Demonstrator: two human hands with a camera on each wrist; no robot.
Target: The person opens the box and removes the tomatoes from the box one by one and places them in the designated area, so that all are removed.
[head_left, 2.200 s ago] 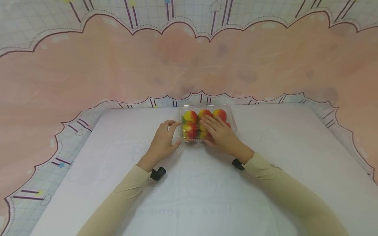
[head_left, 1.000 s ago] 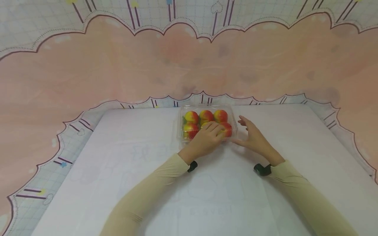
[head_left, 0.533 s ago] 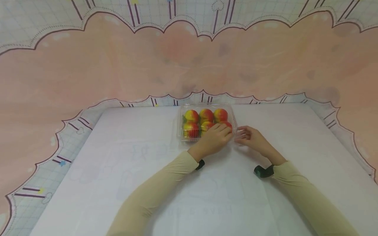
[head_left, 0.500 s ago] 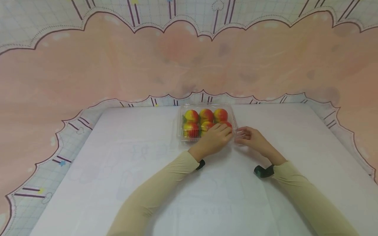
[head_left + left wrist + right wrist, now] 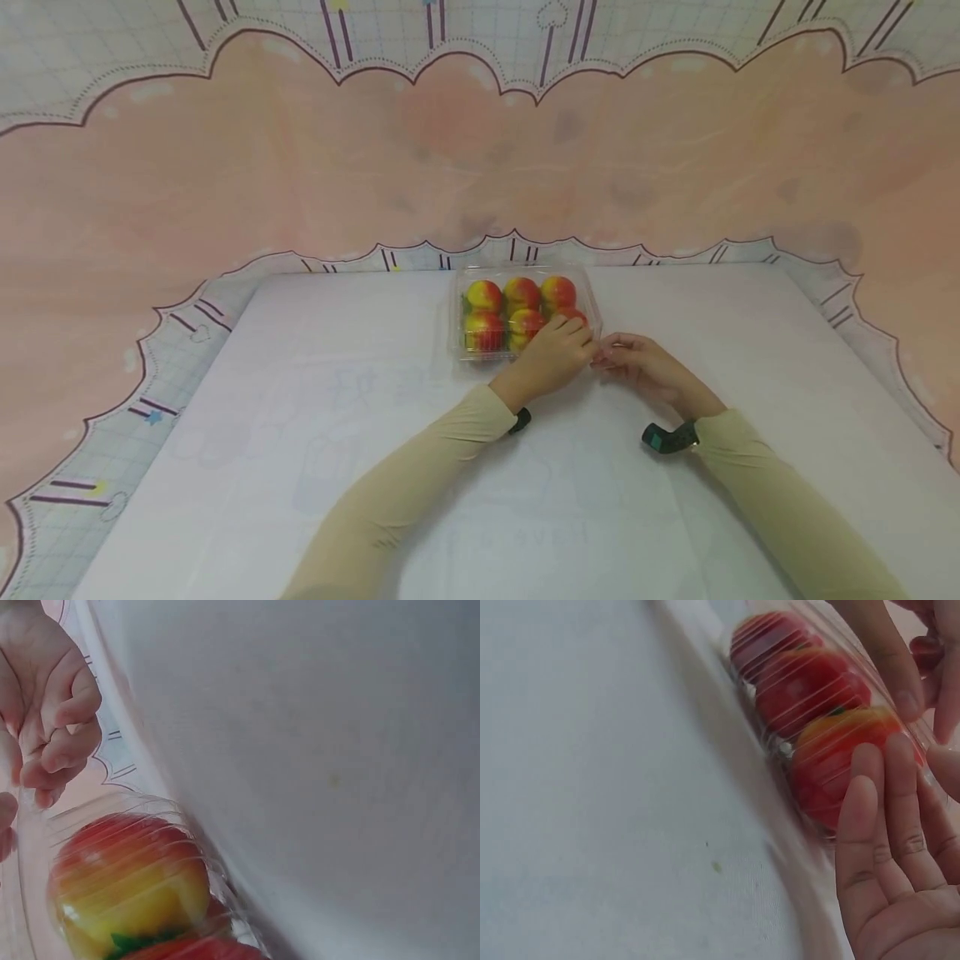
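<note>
A clear plastic clamshell container [image 5: 455,337] with several red-and-yellow fruits [image 5: 483,297] lies near the table's far edge. My left hand [image 5: 551,358] reaches across its front right, fingers bent over the edge, and pinches the rim. At the front right corner my right hand [image 5: 647,368] pinches the rim between thumb and fingers. The left wrist view has a fruit [image 5: 131,877] with a green leaf under the ridged lid, and the right hand [image 5: 56,712] at upper left. In the right wrist view, fingers of both hands meet close together at the corner.
A white cloth [image 5: 480,500] covers the table. Behind it hangs a patterned pink and white backdrop [image 5: 337,167]. Dark wrist cameras [image 5: 670,437] sit at the cuffs of the beige sleeves [image 5: 420,483].
My left hand went from the container's left side to its front right. My right hand left the lid, moved right, then closed in on the front right corner. The container stayed put.
</note>
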